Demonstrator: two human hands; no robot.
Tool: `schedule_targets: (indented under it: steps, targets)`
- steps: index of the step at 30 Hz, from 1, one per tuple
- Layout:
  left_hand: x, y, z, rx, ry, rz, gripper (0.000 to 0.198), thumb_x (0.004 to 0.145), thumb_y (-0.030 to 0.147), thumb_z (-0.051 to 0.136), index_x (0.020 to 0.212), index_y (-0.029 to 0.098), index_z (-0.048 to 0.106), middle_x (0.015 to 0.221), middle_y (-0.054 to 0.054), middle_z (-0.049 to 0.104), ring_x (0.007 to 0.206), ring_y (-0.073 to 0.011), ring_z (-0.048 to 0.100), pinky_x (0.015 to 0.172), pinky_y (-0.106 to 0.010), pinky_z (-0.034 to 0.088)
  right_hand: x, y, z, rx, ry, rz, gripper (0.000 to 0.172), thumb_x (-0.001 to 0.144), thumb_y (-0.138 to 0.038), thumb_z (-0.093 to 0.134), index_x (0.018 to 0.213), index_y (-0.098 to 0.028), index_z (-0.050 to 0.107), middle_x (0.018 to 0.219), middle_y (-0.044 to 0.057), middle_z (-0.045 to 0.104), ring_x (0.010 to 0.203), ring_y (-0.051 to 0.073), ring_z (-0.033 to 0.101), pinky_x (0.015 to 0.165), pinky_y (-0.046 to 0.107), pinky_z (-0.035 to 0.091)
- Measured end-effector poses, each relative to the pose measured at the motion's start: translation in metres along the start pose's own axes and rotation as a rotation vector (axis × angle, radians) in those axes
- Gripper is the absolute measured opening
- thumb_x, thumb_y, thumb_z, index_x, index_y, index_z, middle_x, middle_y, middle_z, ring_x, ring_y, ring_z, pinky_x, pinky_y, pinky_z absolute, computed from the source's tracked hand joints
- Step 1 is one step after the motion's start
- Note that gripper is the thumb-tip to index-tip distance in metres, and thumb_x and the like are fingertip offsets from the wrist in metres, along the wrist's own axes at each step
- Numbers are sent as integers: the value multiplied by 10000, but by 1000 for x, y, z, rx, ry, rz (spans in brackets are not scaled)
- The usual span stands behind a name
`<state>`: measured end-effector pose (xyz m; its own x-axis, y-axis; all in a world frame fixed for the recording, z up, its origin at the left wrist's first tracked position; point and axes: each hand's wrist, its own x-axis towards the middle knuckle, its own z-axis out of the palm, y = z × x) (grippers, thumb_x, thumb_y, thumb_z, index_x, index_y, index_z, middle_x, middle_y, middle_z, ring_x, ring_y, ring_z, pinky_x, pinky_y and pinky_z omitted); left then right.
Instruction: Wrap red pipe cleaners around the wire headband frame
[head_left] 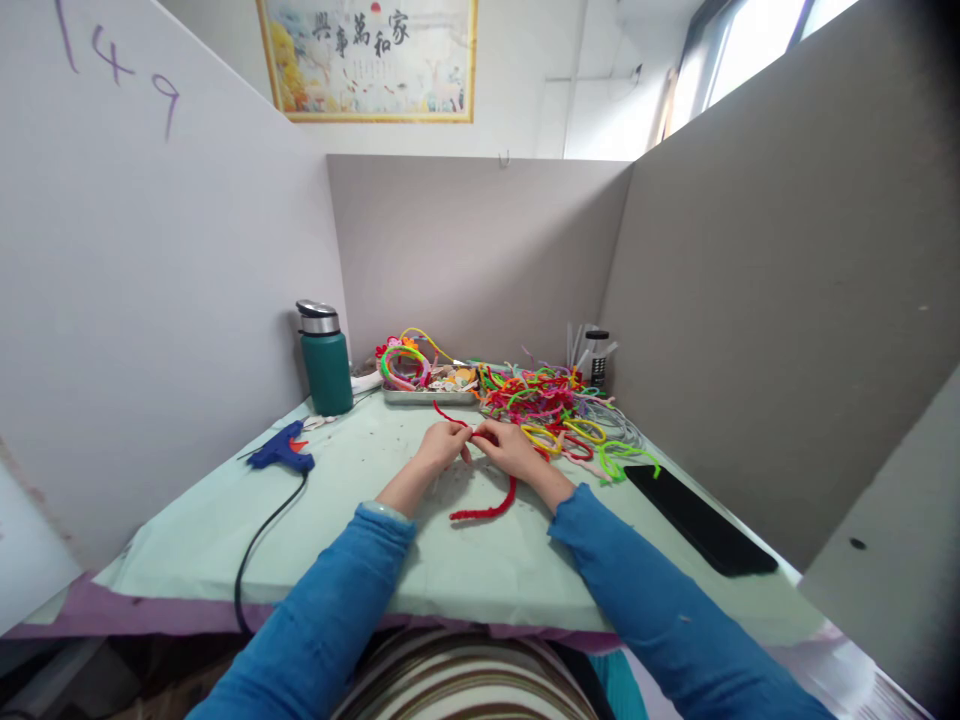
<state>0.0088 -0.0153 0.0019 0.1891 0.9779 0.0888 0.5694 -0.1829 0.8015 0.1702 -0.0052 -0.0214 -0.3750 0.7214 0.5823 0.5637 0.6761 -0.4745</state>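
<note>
My left hand and my right hand meet over the middle of the table, fingertips nearly touching. Both pinch a red pipe cleaner. One thin end of it sticks out beyond my left fingers, toward the back. From under my right hand the thicker, fuzzy part curves down and to the left across the tabletop. The short stretch between the fingertips is partly hidden by my fingers.
A blue glue gun with a black cord lies left, near a green bottle. Behind my hands are a metal tray of craft pieces and a heap of coloured pipe cleaners. A flat black object lies right. Panels enclose three sides.
</note>
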Motion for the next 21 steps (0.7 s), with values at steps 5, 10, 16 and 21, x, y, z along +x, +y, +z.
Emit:
schedule_targets:
  steps: [5, 10, 16, 21]
  targets:
    - [1, 0, -1, -10, 22, -2, 373, 797, 419, 441, 856, 121, 657, 643, -57, 662, 402, -78, 427, 397, -187, 323, 0, 2, 0, -9, -1, 33, 204, 838, -346, 522, 822, -170, 625, 736, 20, 641, 620, 116, 521, 545, 209, 333]
    - [2, -1, -2, -26, 16, -14, 333, 766, 386, 483, 777, 108, 665, 682, -63, 664, 399, -65, 406, 398, -196, 322, 0, 1, -3, -3, -21, 13, 211, 836, -345, 526, 801, -164, 630, 701, 12, 624, 602, 109, 503, 545, 207, 329]
    - [0, 0, -3, -146, 24, -62, 277, 719, 349, 533, 725, 94, 642, 622, -36, 612, 368, -51, 368, 381, -209, 301, -1, -2, -5, 20, -47, -38, 223, 842, -354, 523, 807, -162, 630, 719, 13, 626, 621, 109, 504, 578, 208, 345]
    - [-1, 0, 0, -155, 54, -104, 294, 723, 377, 561, 736, 90, 620, 605, -32, 601, 358, -40, 347, 365, -195, 286, -1, -2, -4, 11, -43, -37, 234, 848, -360, 519, 793, -160, 629, 714, 15, 628, 618, 107, 504, 578, 206, 344]
